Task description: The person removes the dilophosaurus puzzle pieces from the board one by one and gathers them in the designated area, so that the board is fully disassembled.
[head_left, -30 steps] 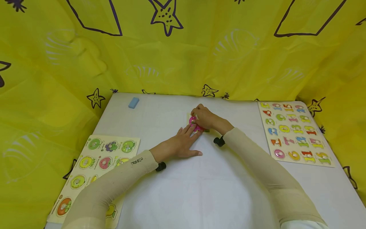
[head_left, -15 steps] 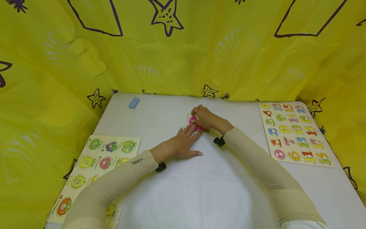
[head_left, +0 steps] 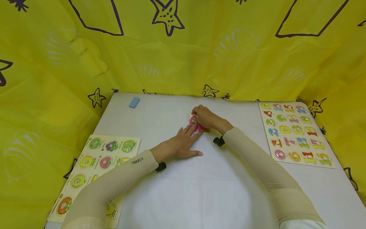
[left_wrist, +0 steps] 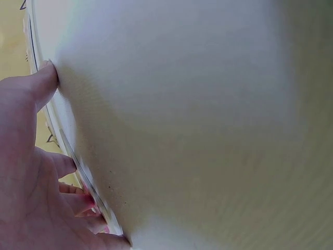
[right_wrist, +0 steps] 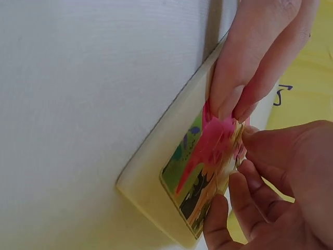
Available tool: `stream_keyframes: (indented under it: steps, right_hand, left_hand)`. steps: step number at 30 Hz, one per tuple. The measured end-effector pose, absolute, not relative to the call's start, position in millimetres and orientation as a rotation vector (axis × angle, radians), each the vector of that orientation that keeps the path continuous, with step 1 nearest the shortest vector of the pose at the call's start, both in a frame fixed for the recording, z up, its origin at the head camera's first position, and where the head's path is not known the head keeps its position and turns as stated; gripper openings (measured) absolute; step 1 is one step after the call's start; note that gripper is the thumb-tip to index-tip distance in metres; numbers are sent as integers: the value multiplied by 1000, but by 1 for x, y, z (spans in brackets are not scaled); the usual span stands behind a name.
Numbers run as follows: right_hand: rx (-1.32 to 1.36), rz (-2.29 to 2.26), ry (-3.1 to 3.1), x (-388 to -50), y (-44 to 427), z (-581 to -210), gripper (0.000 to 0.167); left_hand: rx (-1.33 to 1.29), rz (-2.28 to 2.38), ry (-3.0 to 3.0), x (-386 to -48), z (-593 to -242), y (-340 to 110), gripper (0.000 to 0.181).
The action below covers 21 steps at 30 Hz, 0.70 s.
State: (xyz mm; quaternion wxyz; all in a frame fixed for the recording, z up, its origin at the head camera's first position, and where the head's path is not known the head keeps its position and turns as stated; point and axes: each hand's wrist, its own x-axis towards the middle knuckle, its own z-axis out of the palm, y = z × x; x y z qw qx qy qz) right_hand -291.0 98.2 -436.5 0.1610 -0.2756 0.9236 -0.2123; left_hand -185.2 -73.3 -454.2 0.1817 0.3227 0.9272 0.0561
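A small pale board [right_wrist: 143, 182] with a coloured picture lies flat at the middle of the table. Its pink piece [right_wrist: 210, 138] shows between the hands. My left hand [head_left: 183, 144] reaches in from the near left with fingers spread, their tips pressing on the pink piece and board, thumb out on the table. In the left wrist view the left hand [left_wrist: 31, 172] is seen from the side, partly over the board's edge. My right hand [head_left: 206, 117] is bent over the far right part of the board, thumb and fingers pinching at a piece, as the right wrist view shows; that piece is mostly hidden.
A fruit board [head_left: 132, 152] lies at the left, partly under the left sleeve. The number board [head_left: 323, 160] is at the right edge. Near the back left is a blue block [head_left: 134, 102]. A yellow patterned curtain [head_left: 183, 63] hangs behind the white table [head_left: 183, 197].
The pink piece has turned or shifted slightly under the right fingers. Both hands stay in almost the same place.
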Motion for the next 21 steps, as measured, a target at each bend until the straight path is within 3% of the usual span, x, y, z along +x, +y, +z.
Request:
stream_keyframes:
  steps: [21]
  right_hand:
    - [-776, -694, 2592, -297, 97, -432, 22]
  left_hand:
    - [915, 111, 2628, -185, -449, -71, 99]
